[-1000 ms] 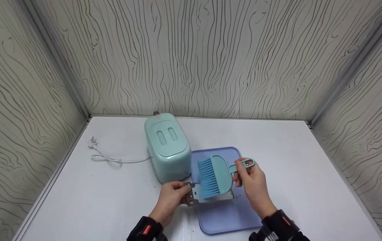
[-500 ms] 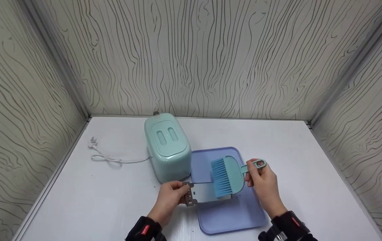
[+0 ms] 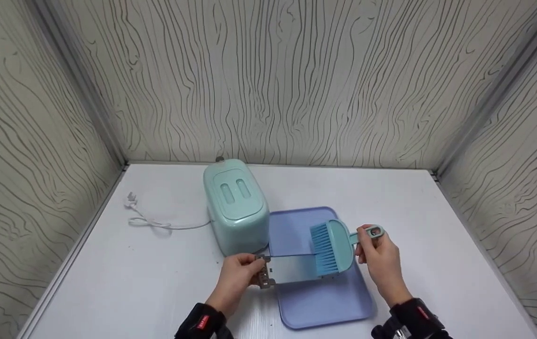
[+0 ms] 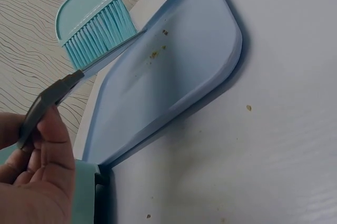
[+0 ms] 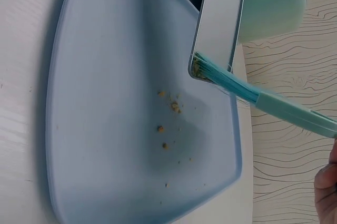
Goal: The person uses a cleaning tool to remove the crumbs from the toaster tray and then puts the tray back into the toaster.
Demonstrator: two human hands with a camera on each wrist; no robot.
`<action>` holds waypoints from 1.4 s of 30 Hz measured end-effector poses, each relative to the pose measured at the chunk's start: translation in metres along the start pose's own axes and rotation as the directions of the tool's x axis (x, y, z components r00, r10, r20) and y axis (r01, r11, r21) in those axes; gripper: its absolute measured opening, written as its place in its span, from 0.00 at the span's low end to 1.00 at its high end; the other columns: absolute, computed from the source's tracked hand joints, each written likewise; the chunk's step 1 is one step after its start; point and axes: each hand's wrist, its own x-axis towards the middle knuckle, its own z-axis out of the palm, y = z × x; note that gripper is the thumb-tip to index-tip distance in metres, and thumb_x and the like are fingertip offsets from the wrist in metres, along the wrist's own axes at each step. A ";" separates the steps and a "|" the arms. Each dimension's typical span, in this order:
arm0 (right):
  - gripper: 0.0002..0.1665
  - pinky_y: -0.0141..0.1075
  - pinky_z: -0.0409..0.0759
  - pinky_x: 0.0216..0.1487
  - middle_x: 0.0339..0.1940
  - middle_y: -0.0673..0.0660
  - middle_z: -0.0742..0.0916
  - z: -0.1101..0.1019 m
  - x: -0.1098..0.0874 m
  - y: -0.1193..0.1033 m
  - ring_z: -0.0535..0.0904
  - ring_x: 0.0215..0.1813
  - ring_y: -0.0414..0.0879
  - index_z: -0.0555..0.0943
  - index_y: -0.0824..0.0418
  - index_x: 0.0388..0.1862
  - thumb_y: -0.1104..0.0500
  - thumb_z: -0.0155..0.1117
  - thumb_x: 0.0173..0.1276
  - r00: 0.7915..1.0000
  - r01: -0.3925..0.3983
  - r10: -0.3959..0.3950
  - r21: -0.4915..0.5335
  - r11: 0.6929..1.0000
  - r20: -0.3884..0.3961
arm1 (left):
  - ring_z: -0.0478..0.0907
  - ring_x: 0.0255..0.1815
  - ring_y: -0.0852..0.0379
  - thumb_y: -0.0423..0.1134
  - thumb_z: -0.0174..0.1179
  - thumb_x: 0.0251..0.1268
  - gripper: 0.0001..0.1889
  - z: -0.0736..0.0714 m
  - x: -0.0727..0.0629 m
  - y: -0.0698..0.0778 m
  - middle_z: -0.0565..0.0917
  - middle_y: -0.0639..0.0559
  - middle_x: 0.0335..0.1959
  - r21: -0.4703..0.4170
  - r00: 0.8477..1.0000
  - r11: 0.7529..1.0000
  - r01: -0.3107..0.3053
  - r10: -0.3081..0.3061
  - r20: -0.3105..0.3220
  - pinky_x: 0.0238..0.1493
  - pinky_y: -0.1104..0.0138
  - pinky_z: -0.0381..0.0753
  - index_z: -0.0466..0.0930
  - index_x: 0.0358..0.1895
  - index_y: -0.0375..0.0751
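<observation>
My left hand pinches the dark notched end of a flat metal crumb tray. The crumb tray is held above a blue serving tray. My right hand grips the handle of a turquoise hand brush. In the right wrist view, the brush's bristles touch the crumb tray's far end, where some crumbs are gathered. Below, brown crumbs lie scattered on the serving tray. A mint-green toaster stands just behind my left hand.
The toaster's white cord and plug lie on the white table at the left. Stray crumbs dot the tabletop beside the serving tray. Wood-patterned panels enclose the back and sides.
My right hand has moved the brush rightward along the crumb tray to its far end, uncovering more of the metal. The left hand with the crumb tray has barely shifted.
</observation>
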 end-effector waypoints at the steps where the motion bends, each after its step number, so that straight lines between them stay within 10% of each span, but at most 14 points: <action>1: 0.21 0.33 0.78 0.28 0.26 0.58 0.82 0.000 0.000 0.001 0.77 0.25 0.43 0.76 0.61 0.55 0.45 0.56 0.80 1.000 0.004 -0.004 -0.004 1.000 -0.003 | 0.82 0.27 0.58 0.33 0.62 0.69 0.09 0.000 0.000 0.000 0.84 0.48 0.29 0.008 1.000 1.000 -0.001 0.001 -0.004 0.34 0.64 0.85 0.83 0.40 0.26; 42: 0.20 0.30 0.78 0.26 0.26 0.59 0.82 -0.010 -0.001 0.005 0.77 0.24 0.42 0.75 0.63 0.55 0.47 0.54 0.81 0.995 0.026 -0.025 0.006 1.000 -0.094 | 0.83 0.28 0.57 0.33 0.63 0.67 0.10 0.001 -0.002 0.003 0.84 0.45 0.33 -0.004 0.999 1.000 -0.005 0.005 -0.047 0.36 0.64 0.86 0.83 0.42 0.27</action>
